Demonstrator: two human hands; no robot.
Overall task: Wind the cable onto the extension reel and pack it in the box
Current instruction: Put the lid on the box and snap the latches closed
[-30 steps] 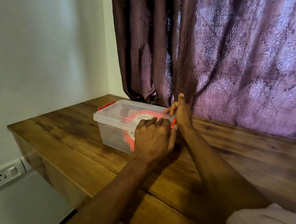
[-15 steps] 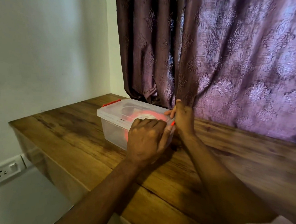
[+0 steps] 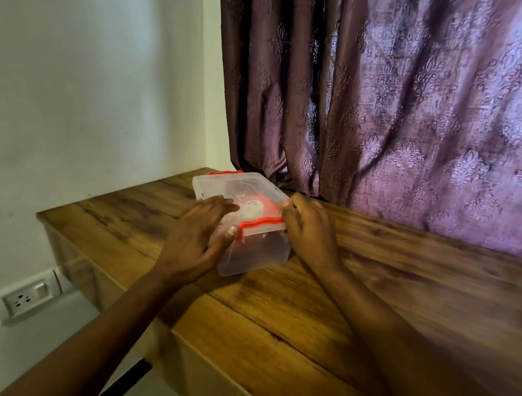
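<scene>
A clear plastic box (image 3: 258,256) with its lid on stands on the wooden table (image 3: 323,310). Through the lid I see the red and white extension reel (image 3: 257,207) inside. Red clips show at the near end (image 3: 259,224) and the far end (image 3: 224,173) of the lid. My left hand (image 3: 198,233) lies flat on the lid's left side, fingers spread, thumb by the near red clip. My right hand (image 3: 308,229) curls around the box's near right corner, fingertips on the lid edge.
A purple patterned curtain (image 3: 399,99) hangs right behind the box. The table's left edge drops off beside a white wall with a socket plate (image 3: 25,299). Bare wood stretches to the right and toward me.
The box has turned so a short end with its red clip faces me. My left hand has shifted to the lid's left side and flattened; my right hand has moved to the near right corner.
</scene>
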